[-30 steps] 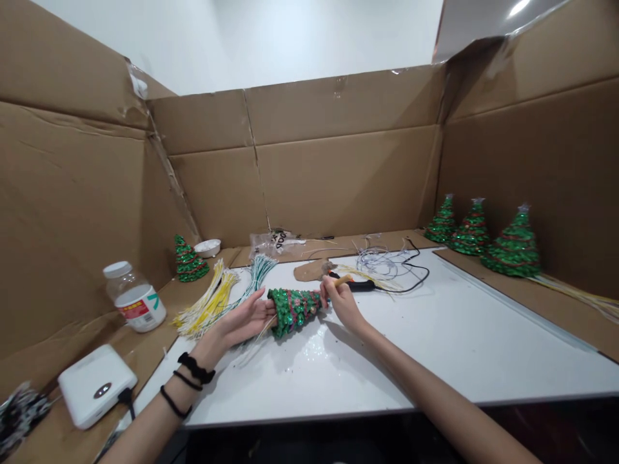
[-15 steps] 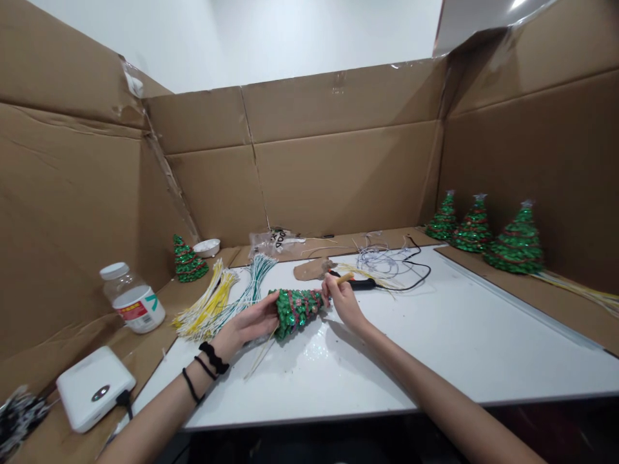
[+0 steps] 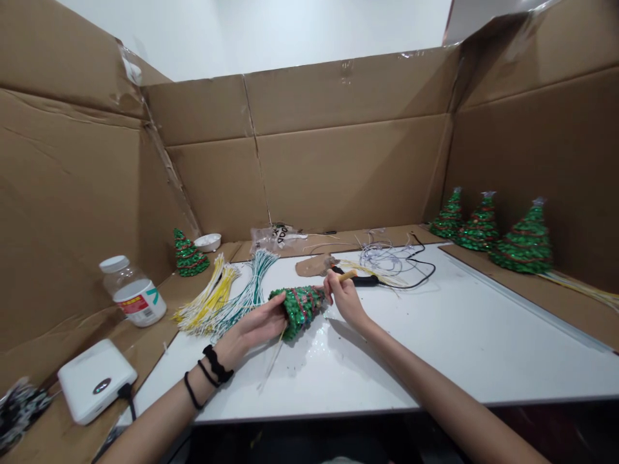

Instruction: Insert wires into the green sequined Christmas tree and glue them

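A small green tree with red garland [image 3: 302,310] lies on its side above the white board [image 3: 435,341], its tip pointing right. My left hand [image 3: 264,322] holds it by the base, and thin pale wires hang below. At the tip, my right hand [image 3: 342,298] is closed around a tan-handled tool [image 3: 347,276]; the tool's working end is hidden. Just behind that hand lies a black-handled tool [image 3: 365,281] with a cord, beside a brown cardboard piece [image 3: 313,265].
Left are yellow-white wires [image 3: 209,303], green-white wires [image 3: 254,280], a jar [image 3: 138,296], a white box [image 3: 97,380], a small bowl [image 3: 207,242] and another tree [image 3: 188,254]. Three star-topped trees [image 3: 525,241] stand right. Tangled clear wires [image 3: 387,256] lie behind.
My left hand and the tree have moved slightly right, and the tree has turned a little. My right hand stays at the tip with the tan-handled tool. The camera view has shifted slightly.
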Demonstrator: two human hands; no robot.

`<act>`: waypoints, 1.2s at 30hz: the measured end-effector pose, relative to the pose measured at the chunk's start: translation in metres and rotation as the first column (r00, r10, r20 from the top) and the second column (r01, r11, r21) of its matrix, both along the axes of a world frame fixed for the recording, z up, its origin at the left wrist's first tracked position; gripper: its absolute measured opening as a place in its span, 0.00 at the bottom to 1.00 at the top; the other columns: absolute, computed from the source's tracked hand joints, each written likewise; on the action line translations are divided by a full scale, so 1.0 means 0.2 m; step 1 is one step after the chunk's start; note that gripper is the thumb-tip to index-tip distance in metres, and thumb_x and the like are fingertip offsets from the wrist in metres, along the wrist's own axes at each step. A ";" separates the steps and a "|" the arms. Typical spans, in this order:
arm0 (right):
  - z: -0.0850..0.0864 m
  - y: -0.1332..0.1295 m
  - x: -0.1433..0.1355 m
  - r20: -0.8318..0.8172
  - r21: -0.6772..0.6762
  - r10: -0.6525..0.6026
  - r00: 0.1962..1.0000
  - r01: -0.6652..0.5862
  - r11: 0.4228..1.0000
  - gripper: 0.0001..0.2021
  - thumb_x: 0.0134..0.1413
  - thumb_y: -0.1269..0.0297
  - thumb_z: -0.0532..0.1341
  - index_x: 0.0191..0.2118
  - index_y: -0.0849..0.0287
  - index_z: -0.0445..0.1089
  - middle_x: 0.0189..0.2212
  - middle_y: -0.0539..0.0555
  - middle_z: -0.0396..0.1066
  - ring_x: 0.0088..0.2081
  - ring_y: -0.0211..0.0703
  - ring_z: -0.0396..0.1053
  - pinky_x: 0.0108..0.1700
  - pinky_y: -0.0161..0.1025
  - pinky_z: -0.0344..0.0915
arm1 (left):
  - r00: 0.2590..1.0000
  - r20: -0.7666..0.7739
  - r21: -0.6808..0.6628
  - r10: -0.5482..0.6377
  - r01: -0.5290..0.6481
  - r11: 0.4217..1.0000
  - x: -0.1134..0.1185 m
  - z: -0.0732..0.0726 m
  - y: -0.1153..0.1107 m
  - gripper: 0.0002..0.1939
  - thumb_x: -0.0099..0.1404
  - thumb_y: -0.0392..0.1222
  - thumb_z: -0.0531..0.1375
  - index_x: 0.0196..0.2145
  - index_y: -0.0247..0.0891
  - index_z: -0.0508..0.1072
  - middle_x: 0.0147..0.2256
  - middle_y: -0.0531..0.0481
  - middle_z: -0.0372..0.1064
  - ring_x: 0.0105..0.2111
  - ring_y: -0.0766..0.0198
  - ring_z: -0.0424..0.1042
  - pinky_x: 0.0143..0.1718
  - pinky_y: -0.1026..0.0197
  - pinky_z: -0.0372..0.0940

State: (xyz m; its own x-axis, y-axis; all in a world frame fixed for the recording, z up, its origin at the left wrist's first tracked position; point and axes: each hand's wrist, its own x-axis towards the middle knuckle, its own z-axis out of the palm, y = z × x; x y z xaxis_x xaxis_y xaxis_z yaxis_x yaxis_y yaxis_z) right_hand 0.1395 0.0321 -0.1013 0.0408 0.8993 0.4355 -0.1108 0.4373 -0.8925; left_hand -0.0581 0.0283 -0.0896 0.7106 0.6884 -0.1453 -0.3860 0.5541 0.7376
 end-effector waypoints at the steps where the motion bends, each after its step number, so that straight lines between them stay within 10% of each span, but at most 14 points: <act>1: 0.00 0.00 0.00 -0.001 -0.001 -0.001 1.000 0.001 1.000 0.28 0.54 0.41 0.50 0.13 0.56 0.55 0.10 0.45 0.50 0.19 0.35 0.57 0.37 0.37 0.63 | 1.000 -0.002 0.005 0.019 -0.019 1.000 0.01 0.00 -0.01 0.21 0.65 0.40 0.55 0.54 0.30 0.64 0.48 0.42 0.70 0.49 0.59 0.67 0.56 0.59 0.54; 36: -0.01 -0.01 0.00 -0.002 -0.009 -0.022 1.000 0.022 1.000 0.28 0.53 0.40 0.49 0.14 0.56 0.53 0.10 0.44 0.48 0.16 0.33 0.48 0.26 0.35 0.57 | 0.997 0.052 0.008 -0.063 0.063 0.998 0.08 0.00 -0.04 0.23 0.63 0.40 0.56 0.55 0.32 0.64 0.49 0.42 0.68 0.50 0.57 0.66 0.54 0.59 0.52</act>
